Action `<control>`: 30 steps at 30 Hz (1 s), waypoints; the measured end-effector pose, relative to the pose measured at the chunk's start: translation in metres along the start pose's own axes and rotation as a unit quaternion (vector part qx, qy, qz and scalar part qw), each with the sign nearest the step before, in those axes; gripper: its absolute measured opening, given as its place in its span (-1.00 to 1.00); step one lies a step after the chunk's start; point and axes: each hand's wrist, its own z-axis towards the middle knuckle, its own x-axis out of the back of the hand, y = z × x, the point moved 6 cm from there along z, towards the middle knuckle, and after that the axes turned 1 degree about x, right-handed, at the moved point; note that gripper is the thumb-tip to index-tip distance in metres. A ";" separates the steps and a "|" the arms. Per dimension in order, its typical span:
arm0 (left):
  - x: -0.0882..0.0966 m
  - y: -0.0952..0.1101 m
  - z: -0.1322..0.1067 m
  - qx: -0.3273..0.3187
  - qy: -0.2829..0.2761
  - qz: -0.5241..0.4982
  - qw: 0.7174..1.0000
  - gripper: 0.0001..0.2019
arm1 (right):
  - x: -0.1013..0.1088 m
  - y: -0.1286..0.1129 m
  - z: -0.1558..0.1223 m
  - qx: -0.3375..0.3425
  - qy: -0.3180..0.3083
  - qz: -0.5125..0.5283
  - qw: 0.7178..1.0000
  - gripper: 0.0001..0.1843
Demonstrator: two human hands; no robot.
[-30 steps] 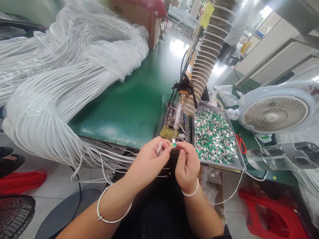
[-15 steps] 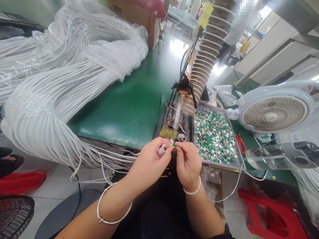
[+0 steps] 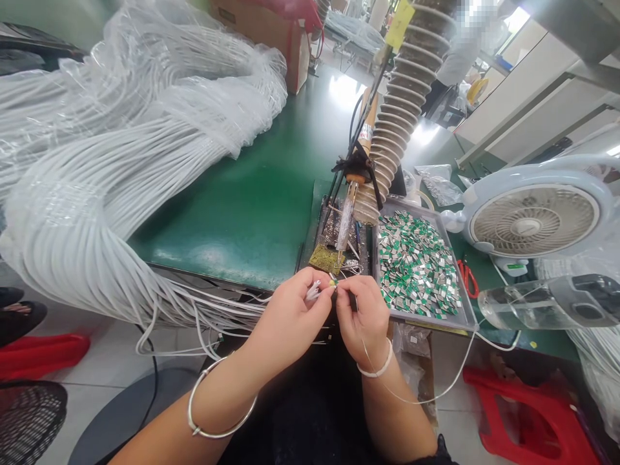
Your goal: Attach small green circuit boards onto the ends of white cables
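Over the green bench point(image 3: 232, 219), left hand point(image 3: 285, 316) pinches white cable point(image 3: 314, 292), right hand point(image 3: 363, 316) thin wire point(image 3: 375, 374).

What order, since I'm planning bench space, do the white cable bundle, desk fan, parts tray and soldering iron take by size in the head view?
White cable bundle; then desk fan and parts tray, too close to rank given camera nearness; soldering iron smallest.

The left hand point(image 3: 290, 316) and right hand point(image 3: 362, 321) meet above the torso point(image 3: 300, 420), their fingertips point(image 3: 331, 289) pinched and almost touching, while the left forearm point(image 3: 203, 403) and right forearm point(image 3: 397, 413) slant upward and inward.
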 end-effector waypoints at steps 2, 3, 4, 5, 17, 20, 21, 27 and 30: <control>0.000 -0.002 0.000 0.006 0.000 -0.011 1.000 -0.86 | 0.001 0.000 0.000 -0.012 0.017 -0.001 1.000 -0.87; 0.000 -0.002 0.000 0.008 -0.001 -0.019 1.000 -0.86 | 0.001 0.001 -0.001 -0.021 0.025 0.003 0.999 -0.87; 0.001 -0.003 0.000 0.009 -0.001 -0.027 1.000 -0.86 | 0.002 0.001 -0.002 -0.029 0.034 0.008 0.999 -0.86; 0.001 -0.003 0.000 0.008 0.000 -0.035 0.999 -0.86 | 0.002 0.001 -0.004 -0.037 0.042 0.018 0.998 -0.84; 0.003 0.004 0.001 -0.014 0.022 -0.052 0.998 -0.90 | 0.000 0.013 -0.025 -0.130 0.107 0.111 0.979 -0.77; 0.005 0.006 0.001 -0.017 0.026 -0.022 0.999 -0.90 | 0.001 0.011 -0.023 -0.098 0.118 0.124 0.980 -0.74; 0.005 0.007 0.001 -0.018 0.028 -0.014 0.999 -0.90 | 0.001 0.010 -0.023 -0.088 0.119 0.131 0.980 -0.73; 0.008 0.009 0.003 -0.022 0.042 0.014 0.999 -0.91 | 0.001 0.007 -0.019 -0.056 0.106 0.141 0.983 -0.68; 0.008 0.011 0.005 -0.027 0.046 0.020 0.998 -0.91 | 0.001 0.006 -0.016 -0.044 0.106 0.136 0.984 -0.66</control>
